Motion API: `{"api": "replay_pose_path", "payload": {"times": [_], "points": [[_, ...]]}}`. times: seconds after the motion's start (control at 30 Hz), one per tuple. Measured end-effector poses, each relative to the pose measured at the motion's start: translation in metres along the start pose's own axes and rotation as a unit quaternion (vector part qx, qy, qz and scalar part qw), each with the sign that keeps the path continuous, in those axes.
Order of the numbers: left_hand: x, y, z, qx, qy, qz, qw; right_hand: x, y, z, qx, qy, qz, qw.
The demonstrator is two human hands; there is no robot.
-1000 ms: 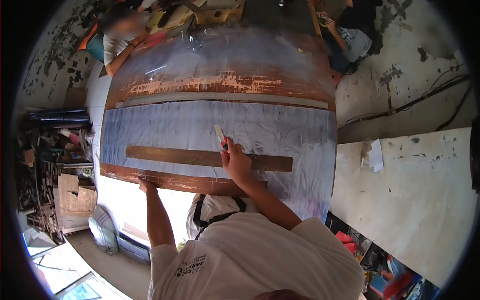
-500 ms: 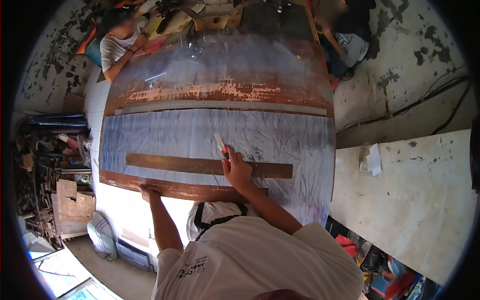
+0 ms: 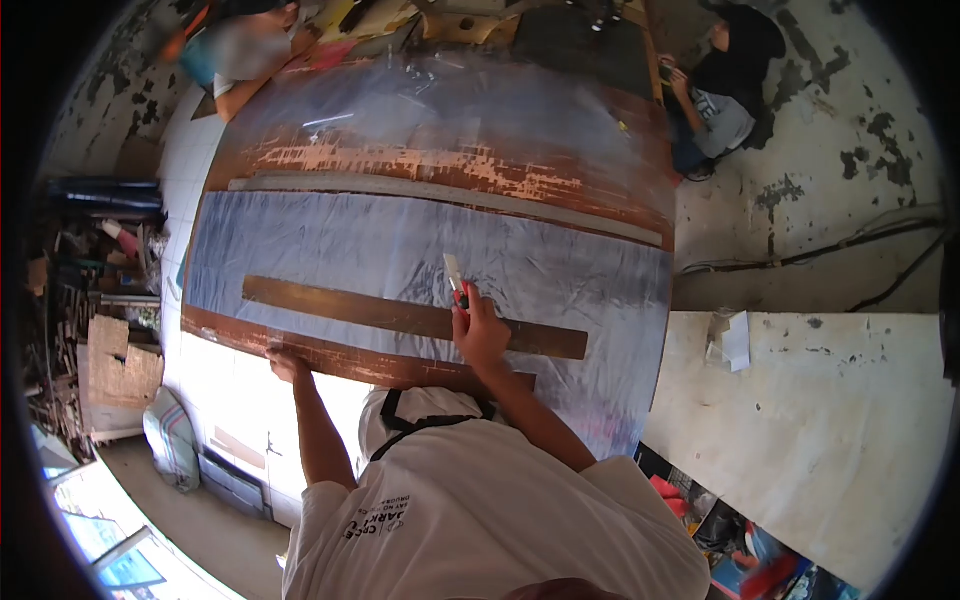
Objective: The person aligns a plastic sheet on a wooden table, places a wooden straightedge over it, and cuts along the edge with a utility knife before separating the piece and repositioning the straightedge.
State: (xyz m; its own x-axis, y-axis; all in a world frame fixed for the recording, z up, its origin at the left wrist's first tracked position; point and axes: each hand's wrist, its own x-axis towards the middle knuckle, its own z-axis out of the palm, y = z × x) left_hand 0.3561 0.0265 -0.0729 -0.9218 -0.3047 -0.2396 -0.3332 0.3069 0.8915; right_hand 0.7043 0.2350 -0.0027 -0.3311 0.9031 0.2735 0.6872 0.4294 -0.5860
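Gripping 1 red-handled, pale-bladed knife (image 3: pixel 460 294): right hand (image 3: pixel 482 338), over 1 long brown strip (image 3: pixel 350 305) on translucent plastic sheet (image 3: pixel 330 230); left hand (image 3: pixel 287 366) at brown worktop (image 3: pixel 230 334) edge, grip unclear; view newly tilted, knife hold unchanged

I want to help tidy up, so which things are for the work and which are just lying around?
Probably for the work:
red-handled knife in the right hand
brown strip
plastic sheet
table

Probably just lying around:
white paper
sack
piled scraps
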Motion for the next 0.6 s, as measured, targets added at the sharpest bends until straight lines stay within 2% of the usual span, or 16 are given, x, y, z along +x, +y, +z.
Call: {"api": "replay_pose_path", "payload": {"times": [0.07, 0.1, 0.13, 0.2, 0.27, 0.37, 0.47, 0.53, 0.6], "points": [[-0.003, 0.0, -0.001, 0.024, 0.009, 0.019, 0.999, 0.002, -0.002, -0.003, -0.005, -0.029, -0.004, 1.0], [0.005, -0.01, 0.002, -0.018, 0.003, 0.025, 1.0, 0.002, -0.003, -0.002, -0.006, -0.009, -0.012, 1.0], [0.021, -0.028, 0.001, 0.052, 0.015, 0.079, 0.995, 0.002, -0.004, -0.001, -0.004, 0.009, -0.021, 1.0], [0.023, -0.03, 0.002, 0.126, 0.025, 0.092, 0.987, 0.004, -0.005, -0.001, -0.006, 0.011, -0.038, 0.999], [0.009, -0.017, 0.0, 0.05, 0.024, 0.058, 0.997, 0.005, -0.008, -0.003, -0.009, -0.01, -0.046, 0.999], [-0.002, -0.004, 0.003, 0.08, 0.066, 0.047, 0.994, 0.004, -0.005, 0.002, -0.02, -0.005, -0.057, 0.998], [-0.003, 0.0, 0.0, 0.09, 0.07, 0.001, 0.994, 0.003, -0.005, 0.004, -0.014, 0.003, -0.062, 0.998], [-0.001, -0.002, -0.002, 0.101, 0.053, 0.015, 0.993, 0.003, -0.004, 0.005, -0.019, -0.007, -0.048, 0.999], [-0.01, 0.008, -0.001, 0.101, 0.078, -0.017, 0.992, 0.004, -0.001, 0.006, -0.01, -0.005, -0.055, 0.998]]}}
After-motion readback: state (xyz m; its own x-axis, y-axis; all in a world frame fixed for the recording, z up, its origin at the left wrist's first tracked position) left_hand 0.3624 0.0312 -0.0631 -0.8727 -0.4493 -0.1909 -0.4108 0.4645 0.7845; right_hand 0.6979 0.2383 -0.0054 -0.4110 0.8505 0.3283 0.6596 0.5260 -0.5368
